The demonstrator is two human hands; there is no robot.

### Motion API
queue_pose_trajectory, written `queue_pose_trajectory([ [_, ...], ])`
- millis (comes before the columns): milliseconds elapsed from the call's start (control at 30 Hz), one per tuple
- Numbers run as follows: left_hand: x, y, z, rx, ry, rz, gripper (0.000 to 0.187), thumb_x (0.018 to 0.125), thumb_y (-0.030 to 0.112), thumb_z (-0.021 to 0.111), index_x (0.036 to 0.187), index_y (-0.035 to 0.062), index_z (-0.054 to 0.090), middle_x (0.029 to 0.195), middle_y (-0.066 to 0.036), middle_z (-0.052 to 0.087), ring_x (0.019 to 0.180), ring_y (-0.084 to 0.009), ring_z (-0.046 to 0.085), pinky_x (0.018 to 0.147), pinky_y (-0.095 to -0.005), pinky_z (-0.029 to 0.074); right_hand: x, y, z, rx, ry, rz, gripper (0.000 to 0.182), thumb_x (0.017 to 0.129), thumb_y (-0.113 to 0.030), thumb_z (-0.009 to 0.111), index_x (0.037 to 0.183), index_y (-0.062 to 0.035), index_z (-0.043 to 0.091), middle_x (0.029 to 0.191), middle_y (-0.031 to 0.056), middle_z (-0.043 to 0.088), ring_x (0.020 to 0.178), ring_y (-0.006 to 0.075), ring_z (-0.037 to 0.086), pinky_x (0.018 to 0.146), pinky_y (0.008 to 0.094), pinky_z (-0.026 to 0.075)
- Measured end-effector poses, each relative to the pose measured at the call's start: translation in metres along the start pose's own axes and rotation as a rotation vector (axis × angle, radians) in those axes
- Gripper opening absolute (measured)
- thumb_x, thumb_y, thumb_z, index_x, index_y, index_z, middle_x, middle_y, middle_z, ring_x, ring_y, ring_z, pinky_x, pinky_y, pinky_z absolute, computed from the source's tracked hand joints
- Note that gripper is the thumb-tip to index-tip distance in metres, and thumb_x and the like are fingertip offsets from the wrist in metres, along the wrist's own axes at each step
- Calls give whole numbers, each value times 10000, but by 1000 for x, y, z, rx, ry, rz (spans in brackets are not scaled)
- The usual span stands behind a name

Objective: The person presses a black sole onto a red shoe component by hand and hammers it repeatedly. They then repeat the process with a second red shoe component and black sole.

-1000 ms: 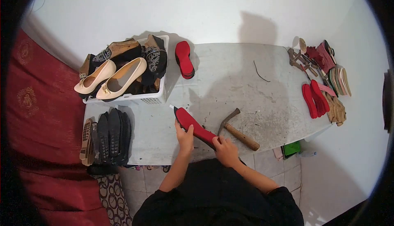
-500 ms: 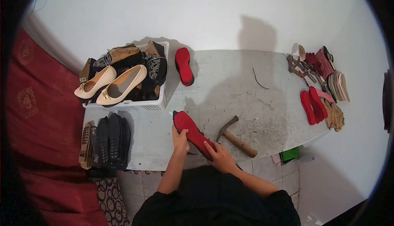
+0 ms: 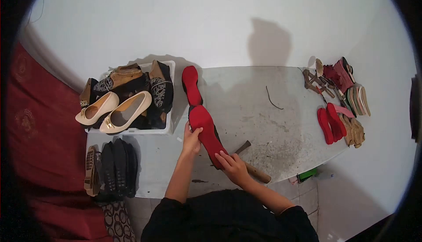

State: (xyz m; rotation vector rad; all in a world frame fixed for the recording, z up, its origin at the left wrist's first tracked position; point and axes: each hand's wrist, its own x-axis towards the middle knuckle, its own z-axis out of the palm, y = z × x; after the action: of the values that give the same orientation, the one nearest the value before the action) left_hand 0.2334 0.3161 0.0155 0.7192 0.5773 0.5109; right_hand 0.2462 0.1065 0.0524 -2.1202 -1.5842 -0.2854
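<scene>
Both hands hold one red sole with a black edge (image 3: 206, 130) above the table (image 3: 246, 110). My left hand (image 3: 191, 140) grips its left side near the upper end, thumb on the red face. My right hand (image 3: 233, 167) grips the lower end, fingertips lying on the red surface. Just beyond the held piece lies a second red sole (image 3: 190, 84), its lower end meeting the held one in view. A hammer (image 3: 258, 172) rests behind my right hand, which partly hides it.
At left a white basket (image 3: 169, 128) holds dark shoes and cream shoes (image 3: 127, 111); black soles (image 3: 115, 167) stand in front. At right are red soles (image 3: 332, 123), metal tools (image 3: 313, 81), insoles (image 3: 359, 100) and brown pieces (image 3: 354, 131). A thin black strip (image 3: 273, 99) lies mid-table.
The view has tilted, so the table sits lower in the frame. The held sole is raised closer to the second red sole, and my right hand now covers more of the hammer.
</scene>
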Motion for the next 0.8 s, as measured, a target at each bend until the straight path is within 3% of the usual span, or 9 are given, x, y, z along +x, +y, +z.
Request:
queue_pose_trajectory([
  [233,49,17,24,-56,-90,-2,573,762,-77,540,1252,115,314,1143,-137,505,1045,-254,535,853,-406,473,36,28,9,-15,12,24,640,608,-87,712,1215,-74,510,1153,101,545,785,222,510,714,302,470],
  [533,111,23,43,59,-123,6,549,759,-55,557,1232,143,362,1127,-95,526,1002,-228,552,810,-380,490,81,60,22,132,69,263,693,529,-33,749,1186,-135,550,1126,87,565,832,272,523,751,345,465],
  [733,165,45,39,122,43,111,578,811,30,571,1330,76,321,1220,-120,490,1052,-217,530,867,-327,452,143,82,46,194,107,218,709,533,-20,747,1200,-139,538,1127,98,564,861,274,517,780,347,452],
  [800,205,40,26,258,139,267,570,839,57,561,1347,39,303,1249,-121,476,1099,-224,497,914,-326,415,167,90,59,225,106,215,698,540,-14,743,1196,-142,539,1131,102,559,871,279,516,791,348,444],
])
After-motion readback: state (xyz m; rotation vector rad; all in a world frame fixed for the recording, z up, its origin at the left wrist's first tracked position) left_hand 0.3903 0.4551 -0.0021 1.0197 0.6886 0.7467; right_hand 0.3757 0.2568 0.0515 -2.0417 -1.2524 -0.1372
